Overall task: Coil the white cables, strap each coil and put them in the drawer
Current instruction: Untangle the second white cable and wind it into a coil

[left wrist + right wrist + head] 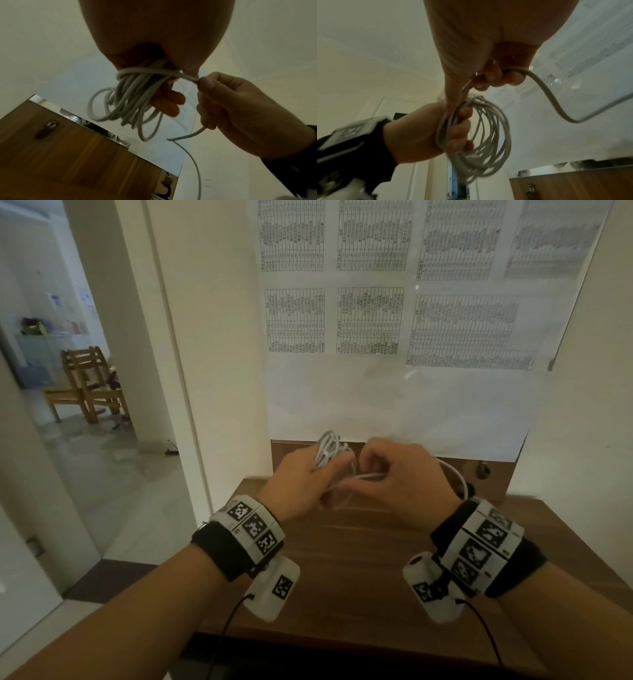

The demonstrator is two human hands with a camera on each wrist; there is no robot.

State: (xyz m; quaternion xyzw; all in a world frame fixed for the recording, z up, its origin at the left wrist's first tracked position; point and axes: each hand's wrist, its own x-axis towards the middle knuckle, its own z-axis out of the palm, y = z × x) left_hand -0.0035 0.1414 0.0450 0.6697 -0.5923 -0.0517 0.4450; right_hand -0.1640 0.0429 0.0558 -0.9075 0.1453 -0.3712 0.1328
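Note:
My left hand (310, 474) grips a coil of white cable (328, 449) above the wooden desk (359, 559). The coil's several loops (126, 102) hang from the left fist, with one turn of cable wound across the bundle. In the right wrist view the same coil (488, 135) stands out from the left hand (426, 132). My right hand (387, 470) pinches the loose cable end (188, 77) beside the coil. Behind the right fingers (496, 77) the free tail (556, 105) curves away to the right. No strap is in view.
A wooden drawer front with a metal handle (46, 129) shows below the hands. A paper sheet with printed tables (376, 302) covers the wall behind the desk. To the left, a doorway opens to a room with wooden chairs (89, 385).

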